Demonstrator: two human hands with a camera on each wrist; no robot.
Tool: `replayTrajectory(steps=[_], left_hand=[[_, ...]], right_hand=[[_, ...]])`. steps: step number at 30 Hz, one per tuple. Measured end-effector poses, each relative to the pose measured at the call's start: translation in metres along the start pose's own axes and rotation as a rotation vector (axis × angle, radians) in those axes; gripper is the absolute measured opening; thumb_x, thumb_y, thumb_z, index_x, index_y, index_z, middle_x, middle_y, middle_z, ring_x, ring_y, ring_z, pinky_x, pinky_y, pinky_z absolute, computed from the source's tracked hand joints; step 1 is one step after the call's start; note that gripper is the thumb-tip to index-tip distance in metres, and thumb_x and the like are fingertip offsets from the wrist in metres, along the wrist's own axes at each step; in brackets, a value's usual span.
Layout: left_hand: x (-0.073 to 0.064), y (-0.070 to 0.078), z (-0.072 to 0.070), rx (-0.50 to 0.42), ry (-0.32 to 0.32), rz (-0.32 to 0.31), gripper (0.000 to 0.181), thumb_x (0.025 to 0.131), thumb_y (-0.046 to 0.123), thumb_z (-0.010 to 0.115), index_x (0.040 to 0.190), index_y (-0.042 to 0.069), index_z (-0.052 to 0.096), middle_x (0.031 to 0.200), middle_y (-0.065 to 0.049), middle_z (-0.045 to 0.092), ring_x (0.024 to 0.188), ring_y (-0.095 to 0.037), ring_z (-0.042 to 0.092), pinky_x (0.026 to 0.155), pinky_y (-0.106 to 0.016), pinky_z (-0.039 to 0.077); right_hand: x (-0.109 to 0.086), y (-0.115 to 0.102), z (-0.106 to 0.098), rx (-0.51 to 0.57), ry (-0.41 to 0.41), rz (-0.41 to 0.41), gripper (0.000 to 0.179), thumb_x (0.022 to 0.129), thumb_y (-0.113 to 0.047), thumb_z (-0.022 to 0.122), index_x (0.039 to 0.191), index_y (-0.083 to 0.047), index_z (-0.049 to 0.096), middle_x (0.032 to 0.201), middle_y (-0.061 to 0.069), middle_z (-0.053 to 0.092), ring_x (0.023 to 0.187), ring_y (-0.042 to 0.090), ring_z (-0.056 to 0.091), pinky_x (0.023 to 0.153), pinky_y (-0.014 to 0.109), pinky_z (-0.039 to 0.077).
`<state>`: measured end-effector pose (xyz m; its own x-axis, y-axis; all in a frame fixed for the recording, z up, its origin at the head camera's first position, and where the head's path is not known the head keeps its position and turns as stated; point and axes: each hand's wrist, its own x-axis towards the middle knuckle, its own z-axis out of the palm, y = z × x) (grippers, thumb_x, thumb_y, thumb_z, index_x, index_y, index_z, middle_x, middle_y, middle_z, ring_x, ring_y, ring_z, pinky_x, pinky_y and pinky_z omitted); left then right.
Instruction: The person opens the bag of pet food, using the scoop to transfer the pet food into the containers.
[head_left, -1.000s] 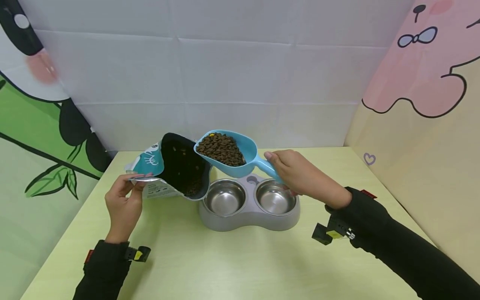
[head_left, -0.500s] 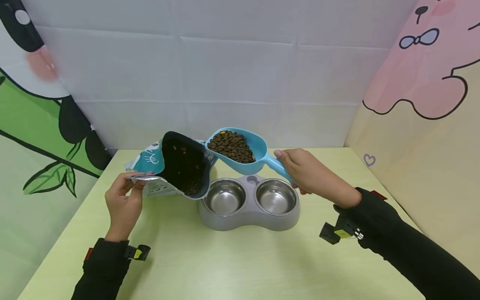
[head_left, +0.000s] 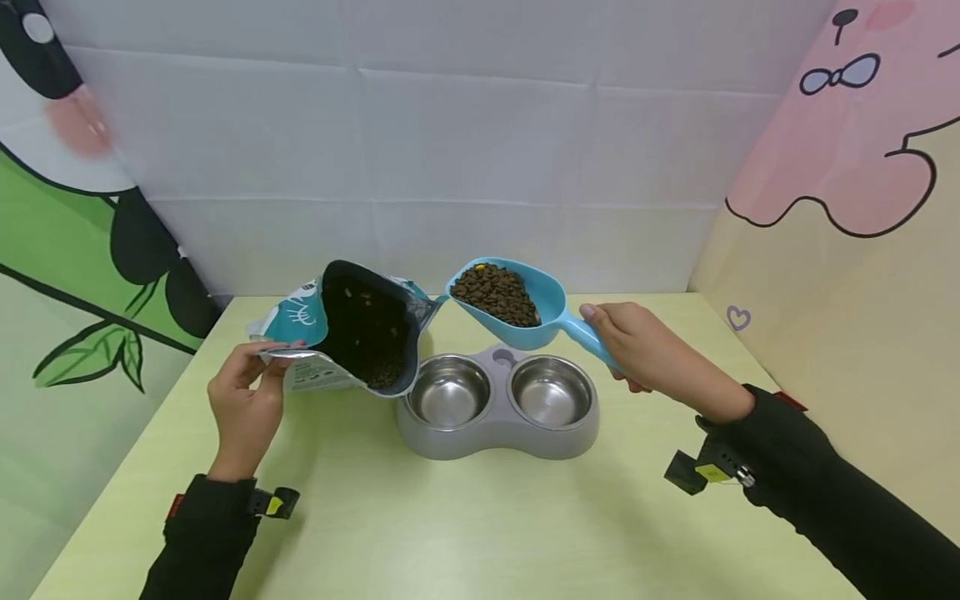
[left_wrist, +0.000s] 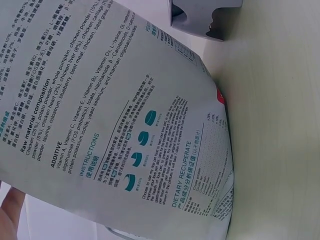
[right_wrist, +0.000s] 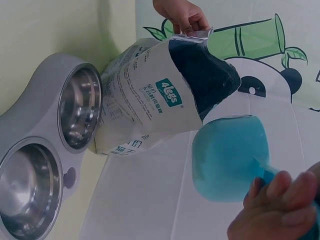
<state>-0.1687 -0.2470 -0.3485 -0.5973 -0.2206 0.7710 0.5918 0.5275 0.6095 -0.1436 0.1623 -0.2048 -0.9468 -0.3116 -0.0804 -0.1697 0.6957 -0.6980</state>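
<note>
My left hand [head_left: 247,408] pinches the rim of an opened pet food bag [head_left: 322,379], tilting its dark mouth toward the right. Some kibble shows deep inside it. In my right hand [head_left: 648,354] is the handle of a light blue scoop [head_left: 536,333], heaped with brown kibble [head_left: 495,293] and one yellow piece. The scoop is raised just right of the bag's mouth, above the back of a grey double bowl stand [head_left: 498,442]. Two bare steel bowls sit in that stand, the left bowl [head_left: 450,392] and the right bowl [head_left: 552,392]. Printed text covers the bag's side [left_wrist: 125,125] in the left wrist view.
Everything stands on a pale yellow table [head_left: 480,525]. A white sheet [head_left: 472,150] hangs behind its back edge. Cartoon-painted walls flank it, with a panda and bamboo at the left and a pink animal [head_left: 840,158] at the right.
My right hand has drawn the filled scoop rightward, away from the bag's mouth. The left hand and the bag have barely moved, and the bowl stand stays in place.
</note>
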Motion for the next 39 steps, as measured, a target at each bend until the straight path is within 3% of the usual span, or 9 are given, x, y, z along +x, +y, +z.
replayTrajectory(steps=[12, 22, 30, 39], left_hand=[[-0.002, -0.007, 0.002, -0.007, 0.004, -0.005, 0.019, 0.082, -0.015, 0.064, 0.1, -0.011, 0.061, 0.098, -0.021, 0.066, 0.098, 0.005, 0.06, 0.088, -0.014, 0.046], [-0.001, -0.008, 0.003, -0.028, 0.006, 0.004, 0.017, 0.083, -0.015, 0.064, 0.1, -0.013, 0.06, 0.099, -0.006, 0.068, 0.098, 0.004, 0.06, 0.088, -0.015, 0.046], [-0.001, -0.006, 0.003, -0.016, 0.001, 0.001, 0.017, 0.083, -0.016, 0.063, 0.1, -0.013, 0.06, 0.099, -0.013, 0.067, 0.099, 0.004, 0.06, 0.088, -0.014, 0.046], [-0.001, -0.007, 0.003, -0.02, -0.003, 0.0, 0.019, 0.083, -0.015, 0.064, 0.101, -0.011, 0.062, 0.1, 0.002, 0.067, 0.1, 0.004, 0.06, 0.088, -0.014, 0.046]], right_hand=[[-0.001, 0.018, -0.001, 0.001, 0.017, 0.025, 0.046, 0.105, -0.037, 0.028, 0.093, 0.001, 0.05, 0.057, 0.007, 0.046, 0.04, 0.017, 0.043, 0.039, 0.028, 0.039], [-0.003, 0.042, -0.003, -0.005, 0.04, 0.055, 0.047, 0.105, -0.037, 0.026, 0.09, 0.001, 0.048, 0.057, 0.006, 0.046, 0.039, 0.017, 0.043, 0.038, 0.028, 0.039], [-0.005, 0.063, -0.007, -0.009, 0.052, 0.052, 0.049, 0.105, -0.04, 0.028, 0.091, 0.002, 0.049, 0.057, 0.007, 0.046, 0.04, 0.016, 0.043, 0.038, 0.027, 0.039], [-0.008, 0.076, -0.012, -0.022, 0.044, 0.07, 0.047, 0.105, -0.038, 0.028, 0.097, 0.003, 0.049, 0.06, 0.006, 0.046, 0.042, 0.016, 0.044, 0.038, 0.026, 0.038]])
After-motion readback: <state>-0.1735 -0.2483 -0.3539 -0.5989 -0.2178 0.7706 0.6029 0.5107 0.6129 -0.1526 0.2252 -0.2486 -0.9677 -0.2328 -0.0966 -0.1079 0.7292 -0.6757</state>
